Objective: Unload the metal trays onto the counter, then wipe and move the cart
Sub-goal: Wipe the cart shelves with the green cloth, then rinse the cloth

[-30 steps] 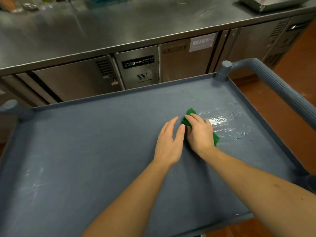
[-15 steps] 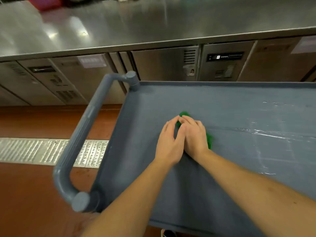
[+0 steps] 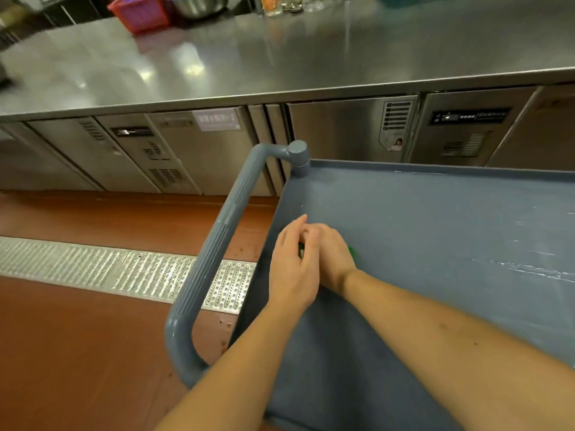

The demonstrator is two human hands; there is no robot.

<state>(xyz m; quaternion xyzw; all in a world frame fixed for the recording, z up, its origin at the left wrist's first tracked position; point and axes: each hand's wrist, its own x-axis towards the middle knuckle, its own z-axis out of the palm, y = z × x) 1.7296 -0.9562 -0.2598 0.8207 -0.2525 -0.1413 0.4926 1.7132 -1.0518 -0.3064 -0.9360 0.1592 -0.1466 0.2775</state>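
Note:
The grey plastic cart (image 3: 435, 231) stands in front of the steel counter (image 3: 280, 57); its top shelf carries no trays. Both my hands lie side by side near the shelf's left edge. My right hand (image 3: 333, 256) presses flat on a green cloth (image 3: 352, 252), of which only small green bits show beside the hand. My left hand (image 3: 292, 265) lies next to it with straight fingers, partly over the right hand's fingers. Wet streaks run across the shelf on the right. No metal trays are in view.
The cart's grey handle (image 3: 214, 259) curves off the shelf's left end. A metal floor drain grate (image 3: 118, 272) crosses the red floor. Under-counter fridge doors (image 3: 342, 132) stand behind the cart. A red basket (image 3: 140, 10) and a steel bowl (image 3: 196, 4) sit at the counter's back.
Both hands have slid the green cloth from the shelf's right side across to its left edge, and my view has turned left, bringing the left handle and floor into sight.

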